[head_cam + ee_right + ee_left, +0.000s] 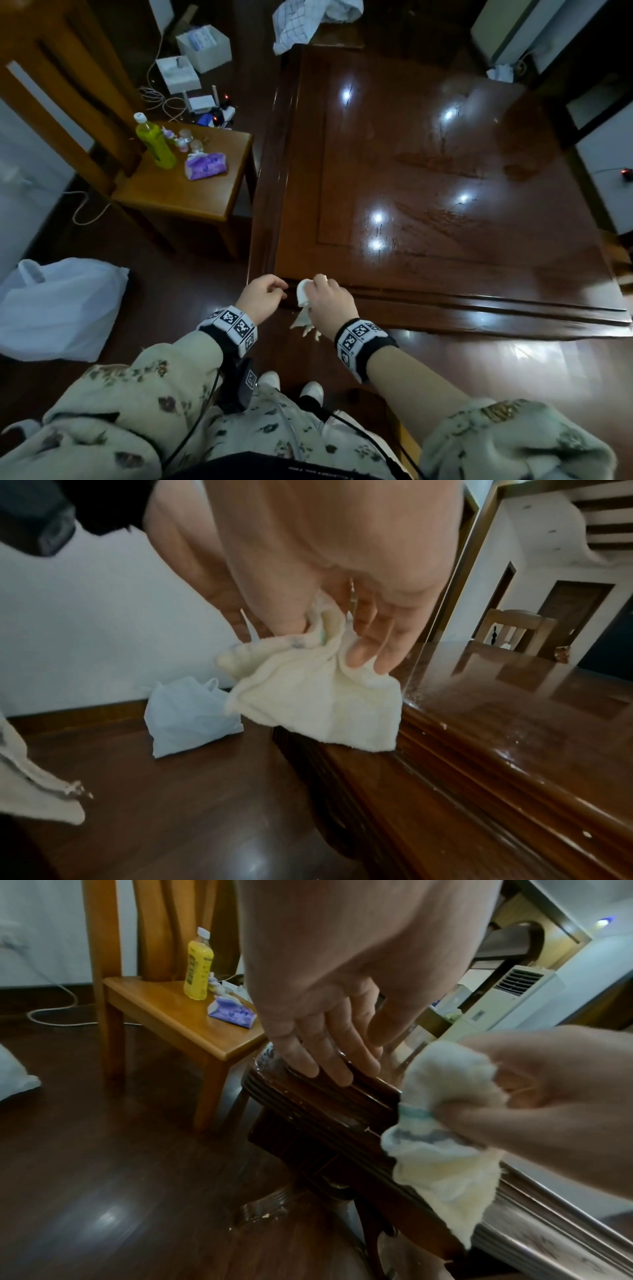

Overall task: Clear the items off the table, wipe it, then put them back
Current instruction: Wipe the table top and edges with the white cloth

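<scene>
Closest to the camera, both hands are at the near left corner of the table (445, 171). The right hand (330, 301) has its fingers bunched around a cream cloth (303, 294), gripping it, with the loose end hanging down past the table's edge. The wrist view shows the cloth (318, 696) crumpled between thumb and fingers (369, 647), draped right at the moulded rim.

The left hand (262, 296) holds nothing. From the wrist view its fingers (329, 1053) are mostly straight, tips resting on the corner of the table (308, 1096), just beside the cloth (441, 1123).

The tabletop is glossy with streaky wet marks across it and nothing standing on it.

Left of the table sits a chair (191, 192) with the cleared stuff on its seat: 1 green bottle (156, 144), a purple tissue pack (205, 165) and a few small figurines (181, 140), too small to make out properly.

On the floor nearer left there's a white bag (58, 308). Further back, boxes (203, 46) and cables, and a checked cloth (301, 20) past the table's far end.
</scene>
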Demonstrator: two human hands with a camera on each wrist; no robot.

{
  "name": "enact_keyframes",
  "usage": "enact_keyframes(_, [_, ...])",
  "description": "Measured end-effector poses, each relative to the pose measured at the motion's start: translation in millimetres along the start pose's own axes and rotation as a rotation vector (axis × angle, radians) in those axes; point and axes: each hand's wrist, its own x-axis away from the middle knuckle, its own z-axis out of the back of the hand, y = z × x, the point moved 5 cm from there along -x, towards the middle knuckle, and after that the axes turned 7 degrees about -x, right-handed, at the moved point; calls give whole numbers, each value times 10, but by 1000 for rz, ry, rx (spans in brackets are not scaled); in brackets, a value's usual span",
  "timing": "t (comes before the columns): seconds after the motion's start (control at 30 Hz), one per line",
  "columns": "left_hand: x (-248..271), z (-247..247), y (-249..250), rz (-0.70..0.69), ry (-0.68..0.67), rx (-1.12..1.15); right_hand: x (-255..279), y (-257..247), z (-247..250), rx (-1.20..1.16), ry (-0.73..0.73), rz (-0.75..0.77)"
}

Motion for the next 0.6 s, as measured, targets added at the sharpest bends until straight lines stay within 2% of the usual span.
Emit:
enact_keyframes(0.1, [-40, -28, 1, -45, -42, -38, -48, 130, -157, 22, -43, -20])
enact_keyframes(0.3, [-45, -136, 33, -12, -81, -111, 59, 424, -138, -11, -57, -68])
enact_keyframes(0.47, [-105, -355, 277, 6, -71, -95, 282, 999, -49, 11, -81, -181])
enact_keyframes(0.6, [-147, -558, 467, 23, -6, -108, 465, 1526, 53, 40, -124, -284])
